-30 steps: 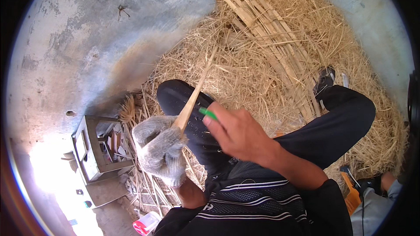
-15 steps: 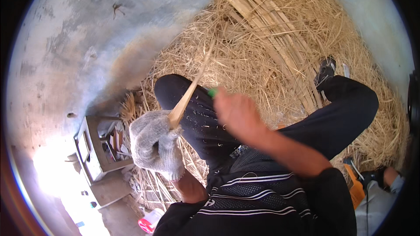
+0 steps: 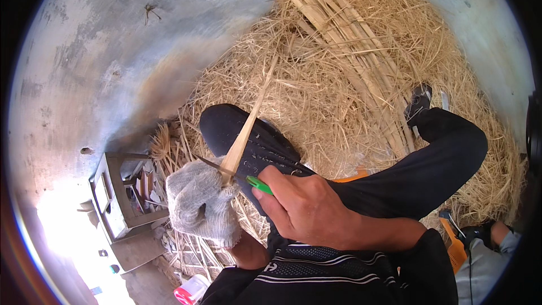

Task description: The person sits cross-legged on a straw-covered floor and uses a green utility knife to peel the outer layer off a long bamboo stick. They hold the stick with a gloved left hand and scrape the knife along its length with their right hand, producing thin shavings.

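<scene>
My left hand [image 3: 199, 200], in a grey knit glove, is closed around the thick lower end of a pale wooden strip [image 3: 247, 130]. The strip slants up and away over my left knee, narrowing toward its far tip. In my bare right hand [image 3: 302, 206] is a knife with a green handle [image 3: 259, 185]. Its dark thin blade [image 3: 217, 166] reaches left across the strip, right beside the gloved fingers. Small pale shavings are scattered on my dark trousers.
Straw and shavings [image 3: 333, 113] cover the floor. A bundle of long wooden strips [image 3: 355, 51] lies at the far right. A small wooden cabinet [image 3: 127, 203] and a red-lidded container [image 3: 193, 289] stand at the left. Another person's leg [image 3: 483, 271] and an orange chair [image 3: 456, 251] show lower right.
The right hand with the knife has moved down and left, from the strip's middle to its thick end by the glove. The left hand and strip have stayed nearly still.
</scene>
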Tool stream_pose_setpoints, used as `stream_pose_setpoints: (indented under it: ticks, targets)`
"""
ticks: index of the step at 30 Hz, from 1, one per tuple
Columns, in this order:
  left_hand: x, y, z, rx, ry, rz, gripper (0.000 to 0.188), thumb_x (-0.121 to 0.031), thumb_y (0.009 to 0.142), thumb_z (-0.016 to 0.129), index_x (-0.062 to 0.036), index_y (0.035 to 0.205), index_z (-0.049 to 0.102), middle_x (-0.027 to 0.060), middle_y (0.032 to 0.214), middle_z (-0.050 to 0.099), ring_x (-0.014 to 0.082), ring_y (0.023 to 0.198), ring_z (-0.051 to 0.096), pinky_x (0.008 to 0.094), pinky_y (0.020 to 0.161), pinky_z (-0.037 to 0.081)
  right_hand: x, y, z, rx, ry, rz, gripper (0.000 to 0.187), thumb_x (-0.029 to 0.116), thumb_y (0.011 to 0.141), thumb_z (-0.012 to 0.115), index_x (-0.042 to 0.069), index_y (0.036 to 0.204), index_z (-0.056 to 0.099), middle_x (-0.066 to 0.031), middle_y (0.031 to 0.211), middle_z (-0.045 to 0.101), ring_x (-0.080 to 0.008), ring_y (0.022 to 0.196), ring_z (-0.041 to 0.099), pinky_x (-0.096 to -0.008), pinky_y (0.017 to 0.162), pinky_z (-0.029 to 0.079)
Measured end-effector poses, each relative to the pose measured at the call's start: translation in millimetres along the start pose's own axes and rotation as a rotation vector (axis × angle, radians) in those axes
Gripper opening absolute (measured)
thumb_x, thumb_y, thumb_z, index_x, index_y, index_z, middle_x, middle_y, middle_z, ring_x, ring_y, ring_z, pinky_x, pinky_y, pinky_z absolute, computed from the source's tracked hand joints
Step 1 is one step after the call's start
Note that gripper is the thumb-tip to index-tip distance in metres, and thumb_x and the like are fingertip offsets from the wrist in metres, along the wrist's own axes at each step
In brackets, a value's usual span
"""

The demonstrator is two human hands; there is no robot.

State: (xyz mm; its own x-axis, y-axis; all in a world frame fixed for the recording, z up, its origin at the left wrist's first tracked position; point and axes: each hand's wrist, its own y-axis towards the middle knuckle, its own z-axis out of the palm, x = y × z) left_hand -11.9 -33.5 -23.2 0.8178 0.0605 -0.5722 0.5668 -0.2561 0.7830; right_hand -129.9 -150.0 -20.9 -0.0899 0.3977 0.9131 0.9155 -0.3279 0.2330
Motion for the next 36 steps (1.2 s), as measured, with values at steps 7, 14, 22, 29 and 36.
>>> stream_pose_setpoints:
  ticks: [7, 14, 22, 29, 36]
  targets:
    - [2.8, 6.0, 8.5, -0.047, -0.101, -0.050, 0.033, -0.016, 0.061, 0.089, -0.0021, 0.084, 0.070, 0.0123, 0.085, 0.070, 0.0286, 0.081, 0.068, 0.0389, 0.072, 0.056, -71.9, 26.9, 20.7, -0.096, -0.449, 0.212, 0.014, 0.014, 0.096, 0.059, 0.002, 0.096, 0.053, -0.0190, 0.059, 0.056, -0.0380, 0.050, 0.060, -0.0481, 0.047, 0.047]
    - [-1.0, 1.1, 10.5, -0.034, -0.067, -0.038, 0.034, -0.015, 0.061, 0.089, -0.0021, 0.086, 0.070, 0.0129, 0.085, 0.070, 0.0282, 0.083, 0.068, 0.0383, 0.075, 0.056, -30.2, 24.4, 0.2, -0.168, -0.208, -0.042, 0.017, 0.018, 0.098, 0.058, 0.002, 0.097, 0.052, -0.0193, 0.054, 0.054, -0.0400, 0.050, 0.059, -0.0493, 0.046, 0.046]
    - [6.0, 15.3, 10.3, -0.219, -0.129, -0.166, 0.012, 0.003, 0.080, 0.070, -0.0018, 0.091, 0.065, 0.0107, 0.089, 0.066, 0.0206, 0.085, 0.065, 0.0312, 0.066, 0.060, -77.1, 57.9, 44.4, -0.189, -0.410, 0.044, 0.018, 0.019, 0.098, 0.057, 0.002, 0.100, 0.052, -0.0203, 0.056, 0.059, -0.0406, 0.053, 0.063, -0.0502, 0.048, 0.050]
    - [12.8, 20.4, 4.4, -0.146, -0.152, -0.172, 0.011, -0.005, 0.088, 0.067, -0.0007, 0.093, 0.059, 0.0152, 0.092, 0.067, 0.0213, 0.077, 0.068, 0.0326, 0.069, 0.059, -126.5, 68.9, 67.0, -0.170, -0.540, 0.185, 0.018, 0.014, 0.095, 0.056, -0.002, 0.100, 0.062, -0.0231, 0.063, 0.063, -0.0394, 0.061, 0.068, -0.0527, 0.055, 0.053]
    - [10.8, 45.4, 4.2, -0.197, -0.159, -0.132, 0.020, -0.019, 0.090, 0.074, -0.0041, 0.090, 0.060, 0.0118, 0.087, 0.067, 0.0185, 0.081, 0.065, 0.0318, 0.066, 0.059, -369.5, -37.1, -53.4, 0.058, -0.642, 1.051, 0.047, 0.033, 0.097, 0.054, -0.001, 0.130, 0.056, -0.0253, 0.121, 0.064, -0.0394, 0.107, 0.065, -0.0506, 0.088, 0.052]
